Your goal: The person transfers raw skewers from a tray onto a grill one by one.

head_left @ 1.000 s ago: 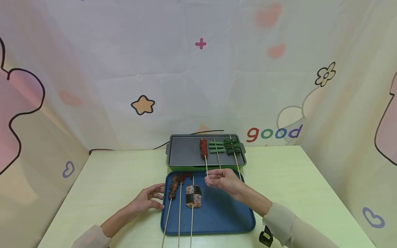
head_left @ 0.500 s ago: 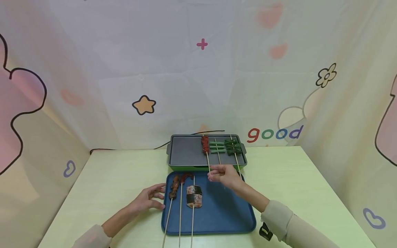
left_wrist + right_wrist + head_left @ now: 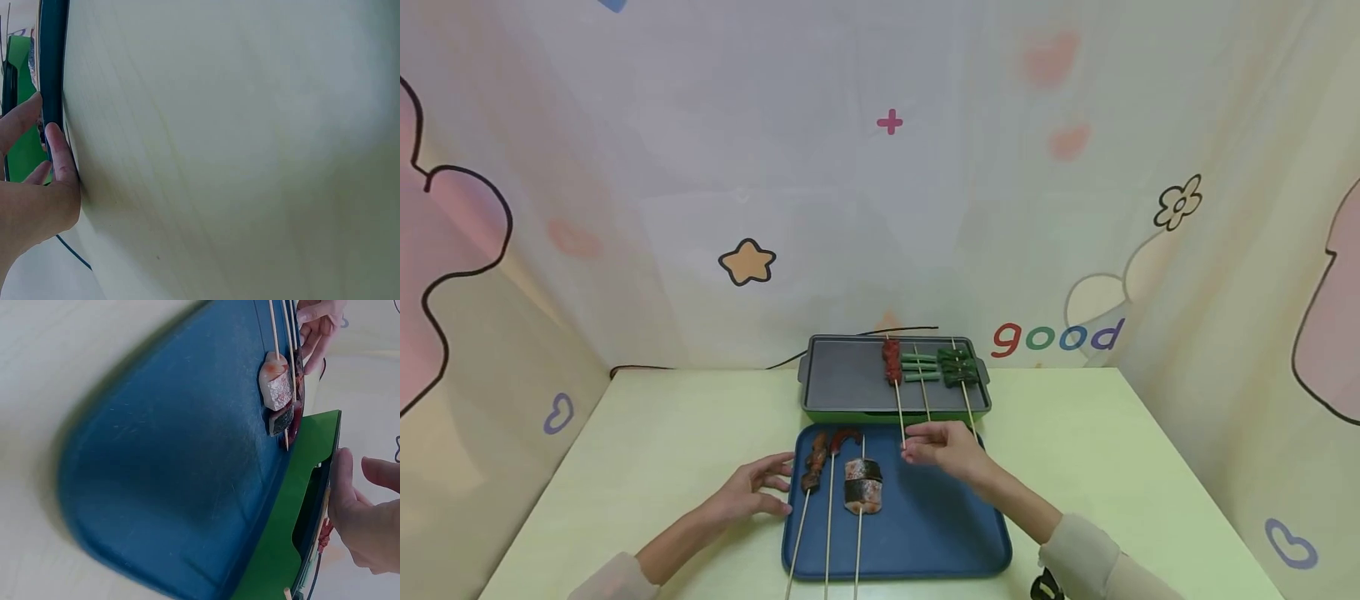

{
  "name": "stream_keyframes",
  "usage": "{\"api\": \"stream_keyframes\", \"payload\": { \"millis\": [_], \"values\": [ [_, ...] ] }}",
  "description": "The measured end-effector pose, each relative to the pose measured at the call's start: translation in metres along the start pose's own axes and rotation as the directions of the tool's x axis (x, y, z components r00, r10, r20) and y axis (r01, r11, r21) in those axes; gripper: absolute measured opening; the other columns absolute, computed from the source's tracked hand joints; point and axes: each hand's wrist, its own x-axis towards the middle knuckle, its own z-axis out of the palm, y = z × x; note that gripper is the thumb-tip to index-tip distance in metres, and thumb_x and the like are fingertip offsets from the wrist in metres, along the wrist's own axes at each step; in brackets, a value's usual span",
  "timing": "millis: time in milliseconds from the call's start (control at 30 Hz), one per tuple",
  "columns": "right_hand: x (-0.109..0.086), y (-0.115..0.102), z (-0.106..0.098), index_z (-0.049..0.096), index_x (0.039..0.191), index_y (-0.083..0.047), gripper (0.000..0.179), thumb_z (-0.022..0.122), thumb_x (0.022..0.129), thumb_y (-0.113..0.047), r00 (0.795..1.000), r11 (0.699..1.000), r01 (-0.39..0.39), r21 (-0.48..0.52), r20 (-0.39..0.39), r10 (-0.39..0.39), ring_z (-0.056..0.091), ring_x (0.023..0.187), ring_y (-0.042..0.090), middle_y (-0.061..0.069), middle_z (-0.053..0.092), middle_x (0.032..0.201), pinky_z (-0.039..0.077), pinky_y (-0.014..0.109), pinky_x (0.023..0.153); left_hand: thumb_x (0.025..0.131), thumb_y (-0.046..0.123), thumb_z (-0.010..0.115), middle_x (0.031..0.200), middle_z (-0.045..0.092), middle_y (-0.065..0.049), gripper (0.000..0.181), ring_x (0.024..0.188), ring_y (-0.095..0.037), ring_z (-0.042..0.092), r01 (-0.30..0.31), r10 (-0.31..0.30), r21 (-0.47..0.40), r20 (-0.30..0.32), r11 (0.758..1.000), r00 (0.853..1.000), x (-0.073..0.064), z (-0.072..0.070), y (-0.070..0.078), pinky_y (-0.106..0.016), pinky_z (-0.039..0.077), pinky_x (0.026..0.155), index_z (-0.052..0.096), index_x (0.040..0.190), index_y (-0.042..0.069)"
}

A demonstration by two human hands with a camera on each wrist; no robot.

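On the grey grill plate (image 3: 846,375), a red meat skewer (image 3: 892,362) lies beside a green bean skewer (image 3: 920,364) and a leafy green skewer (image 3: 958,367). At the near end of the red skewer's stick is my right hand (image 3: 951,450); its thumb and a finger stand apart in the right wrist view, and part of the stick is hidden behind them. My left hand (image 3: 748,489) touches the left rim of the blue tray (image 3: 936,542) with loosely spread fingers. That tray carries a brown meat skewer (image 3: 815,462), a reddish curled skewer (image 3: 844,440) and a fish skewer (image 3: 862,486).
The grill's green body (image 3: 275,544) stands just behind the tray on the pale table (image 3: 662,450). A black cord (image 3: 786,360) runs behind it. Printed curtains (image 3: 820,192) enclose the table at the back and sides. A small black object (image 3: 1047,586) shows near the right sleeve.
The red meat skewer moved slightly forward onto the grill plate, then stayed. My right hand has since drawn back a little along its stick. My left hand stayed at the tray; the head view shifted slightly.
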Motion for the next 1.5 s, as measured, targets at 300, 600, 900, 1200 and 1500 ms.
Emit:
{"api": "stream_keyframes", "payload": {
  "millis": [300, 600, 900, 1200, 1500],
  "values": [
    [-0.038, 0.011, -0.023, 0.059, 0.133, 0.012, 0.042, 0.064, 0.101, -0.015, 0.998, 0.998, 0.061, 0.014, 0.014, -0.061, 0.076, 0.100, 0.022, 0.024, 0.074, 0.116, 0.060, 0.037, 0.090, 0.086, 0.000, 0.075, 0.139, 0.050, -0.034, 0.079, 0.117, -0.027, 0.060, -0.008, 0.008, 0.008, 0.016, 1.000, 1.000, -0.004, 0.001, -0.001, -0.028, 0.054, 0.086, 0.034, 0.154, -0.008],
    [-0.062, 0.027, -0.078, 0.064, 0.130, 0.006, 0.037, 0.065, 0.100, -0.015, 0.978, 0.970, 0.186, -0.158, -0.069, -0.199, 0.075, 0.091, 0.010, 0.014, 0.076, 0.109, 0.062, 0.029, 0.082, 0.087, 0.001, 0.074, 0.140, 0.050, -0.034, 0.078, 0.118, -0.029, 0.060, -0.012, 0.011, 0.023, 0.010, 1.000, 1.000, -0.006, -0.001, 0.003, -0.028, 0.053, 0.087, 0.034, 0.153, -0.008],
    [-0.058, 0.070, -0.110, 0.066, 0.126, 0.009, 0.033, 0.068, 0.096, -0.004, 0.950, 0.930, 0.274, -0.246, -0.079, -0.301, 0.074, 0.087, 0.010, 0.001, 0.077, 0.102, 0.060, 0.023, 0.075, 0.086, 0.002, 0.075, 0.143, 0.049, -0.032, 0.079, 0.120, -0.029, 0.058, 0.009, -0.009, 0.022, -0.004, 1.000, 1.000, -0.006, 0.000, 0.003, -0.029, 0.052, 0.089, 0.036, 0.154, -0.005],
    [-0.041, 0.111, -0.110, 0.055, 0.137, 0.012, 0.047, 0.069, 0.096, -0.008, 0.984, 0.964, 0.173, -0.203, -0.001, -0.177, 0.072, 0.088, 0.005, 0.030, 0.068, 0.113, 0.060, 0.026, 0.074, 0.087, 0.003, 0.074, 0.141, 0.049, -0.033, 0.078, 0.118, -0.024, 0.060, -0.009, 0.009, 0.009, 0.006, 1.000, 1.000, -0.004, 0.000, 0.002, -0.027, 0.054, 0.086, 0.035, 0.154, -0.007],
    [-0.028, 0.128, -0.112, 0.047, 0.145, 0.012, 0.055, 0.068, 0.097, -0.005, 0.994, 0.993, 0.099, -0.070, 0.050, -0.095, 0.072, 0.089, 0.005, 0.018, 0.067, 0.113, 0.062, 0.027, 0.078, 0.089, 0.005, 0.075, 0.140, 0.056, -0.030, 0.071, 0.118, -0.021, 0.063, 0.034, -0.034, -0.007, -0.014, 0.999, 0.999, -0.011, 0.000, 0.002, -0.025, 0.055, 0.089, 0.041, 0.150, -0.009]
  ]
}}
